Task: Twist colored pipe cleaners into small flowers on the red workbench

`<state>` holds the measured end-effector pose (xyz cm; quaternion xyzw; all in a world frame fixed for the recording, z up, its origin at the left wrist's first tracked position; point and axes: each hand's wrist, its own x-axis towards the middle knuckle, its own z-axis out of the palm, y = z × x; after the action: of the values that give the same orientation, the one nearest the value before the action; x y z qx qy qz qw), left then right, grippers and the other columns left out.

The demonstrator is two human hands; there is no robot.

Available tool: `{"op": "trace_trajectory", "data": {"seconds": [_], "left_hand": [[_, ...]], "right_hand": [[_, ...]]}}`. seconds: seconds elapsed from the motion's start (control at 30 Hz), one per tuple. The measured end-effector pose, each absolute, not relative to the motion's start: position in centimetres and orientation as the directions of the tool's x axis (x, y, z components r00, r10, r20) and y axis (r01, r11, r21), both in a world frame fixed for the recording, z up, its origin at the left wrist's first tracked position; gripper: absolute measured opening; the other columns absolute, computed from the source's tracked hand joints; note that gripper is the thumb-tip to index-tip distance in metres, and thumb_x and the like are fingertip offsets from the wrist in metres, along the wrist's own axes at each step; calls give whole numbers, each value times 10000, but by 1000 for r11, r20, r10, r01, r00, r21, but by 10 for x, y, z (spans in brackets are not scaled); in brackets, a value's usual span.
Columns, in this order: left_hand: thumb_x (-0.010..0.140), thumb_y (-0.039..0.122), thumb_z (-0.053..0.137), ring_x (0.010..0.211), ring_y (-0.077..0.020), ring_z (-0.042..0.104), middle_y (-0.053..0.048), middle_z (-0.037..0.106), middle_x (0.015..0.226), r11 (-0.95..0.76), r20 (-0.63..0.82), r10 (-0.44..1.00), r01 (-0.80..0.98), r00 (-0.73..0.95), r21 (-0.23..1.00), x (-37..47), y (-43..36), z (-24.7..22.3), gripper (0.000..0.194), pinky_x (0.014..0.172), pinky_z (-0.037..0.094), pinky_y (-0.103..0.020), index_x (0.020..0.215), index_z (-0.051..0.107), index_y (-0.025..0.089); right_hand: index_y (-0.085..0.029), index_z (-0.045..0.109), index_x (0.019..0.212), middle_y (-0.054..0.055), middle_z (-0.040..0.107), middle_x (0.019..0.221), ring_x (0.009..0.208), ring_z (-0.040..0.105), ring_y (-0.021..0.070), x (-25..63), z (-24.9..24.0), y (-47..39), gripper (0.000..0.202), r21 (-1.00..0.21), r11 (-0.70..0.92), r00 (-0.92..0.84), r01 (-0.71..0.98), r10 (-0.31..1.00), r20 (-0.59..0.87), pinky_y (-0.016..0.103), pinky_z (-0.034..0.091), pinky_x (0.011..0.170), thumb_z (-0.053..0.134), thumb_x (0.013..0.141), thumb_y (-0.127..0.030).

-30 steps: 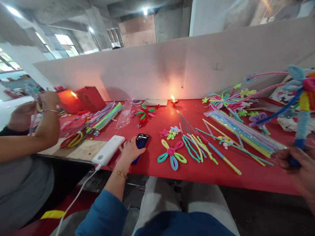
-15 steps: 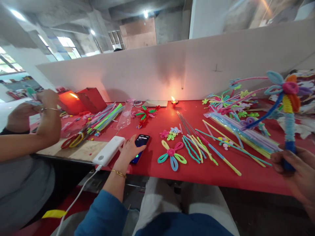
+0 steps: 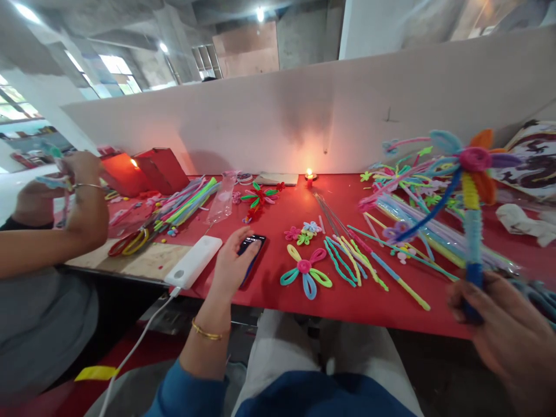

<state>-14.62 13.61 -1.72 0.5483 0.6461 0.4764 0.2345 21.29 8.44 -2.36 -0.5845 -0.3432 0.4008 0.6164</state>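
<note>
My left hand (image 3: 232,263) rests over the left side of a dark phone (image 3: 253,258) with a lit screen, fingers apart and holding nothing. My right hand (image 3: 499,313) is wrapped round the blue lower stem of a pipe-cleaner flower (image 3: 474,159), raised upright at the right. That flower has a pink centre, with light blue, orange and purple petals. On the red table (image 3: 260,298), right of the phone, lies a flat five-petal flower (image 3: 304,266). Small flowers (image 3: 306,231) sit just behind it, and loose pipe cleaners (image 3: 356,260) lie to its right.
A lit candle (image 3: 309,178) burns at the back near the white partition (image 3: 243,127). A white power bank (image 3: 193,262) with a cable lies left of the phone. Scissors (image 3: 130,242) and a pipe-cleaner bundle (image 3: 186,202) are further left, beside another person's hands (image 3: 82,174).
My right hand has moved left with the flower. My left hand has shifted slightly over the phone, its fingers now higher up it. The camera view has changed slightly.
</note>
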Motion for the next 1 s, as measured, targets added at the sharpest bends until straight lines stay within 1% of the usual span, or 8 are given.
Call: {"op": "trace_trajectory", "data": {"seconds": [0.07,0.2,0.3,0.4,0.47,0.6,0.83,1.0], "left_hand": [[730,370,584,1006,-213,569,-92,644,1034,-151,217,957,308,-193,939,-121,126,-14,379,892,419,-336,1047,570,163],[729,347,619,873,-194,598,-79,674,911,-147,145,988,42,54,988,-72,110,-4,261,777,453,-297,906,654,159],[733,364,618,812,-164,595,-66,681,857,-124,132,989,-112,67,986,-51,109,8,264,706,443,-251,889,676,159],[710,396,637,688,-114,575,-36,674,803,-123,129,991,-162,27,979,-45,113,21,279,605,423,-209,871,683,172],[692,409,652,701,-115,579,-34,673,815,-119,137,987,-192,83,974,-44,115,29,304,618,425,-209,893,683,183],[658,369,698,831,-152,597,-30,677,853,-89,165,955,-292,245,952,-44,114,38,316,758,435,-244,926,681,203],[624,275,735,642,-116,598,-1,654,631,-31,101,989,-515,109,857,-27,107,37,119,681,466,-232,673,702,171],[645,252,714,580,-102,568,1,639,578,-14,90,988,-511,124,859,-10,100,30,87,615,466,-221,630,698,167]], "right_hand": [[-217,516,737,-44,530,511,401,442,82,190,-29,77,324,-994,23,355,-104,935,-16,195,359,362,721,577,-409],[-228,479,838,-53,545,581,424,469,77,149,-43,65,210,-992,57,137,-108,990,42,189,388,401,587,758,-389],[-219,482,842,-36,546,608,456,485,87,131,-49,58,167,-997,53,19,-51,998,52,197,400,425,510,816,-382],[-219,495,841,-26,548,617,501,507,114,124,-54,51,163,-999,33,-56,36,998,31,221,420,460,486,823,-381],[-223,505,817,-25,545,615,507,506,123,122,-58,46,163,-995,34,-41,97,999,31,231,419,470,483,816,-385],[-231,522,750,-35,515,557,472,474,124,126,-72,37,157,-972,84,-2,219,996,85,234,390,458,502,786,-383],[-245,557,807,-31,543,558,465,501,143,138,-86,24,176,-929,115,-30,351,993,112,257,416,476,496,762,-404],[-208,570,878,16,587,675,591,561,155,139,-58,28,238,-972,142,-178,187,978,109,266,469,553,497,787,-415]]}}
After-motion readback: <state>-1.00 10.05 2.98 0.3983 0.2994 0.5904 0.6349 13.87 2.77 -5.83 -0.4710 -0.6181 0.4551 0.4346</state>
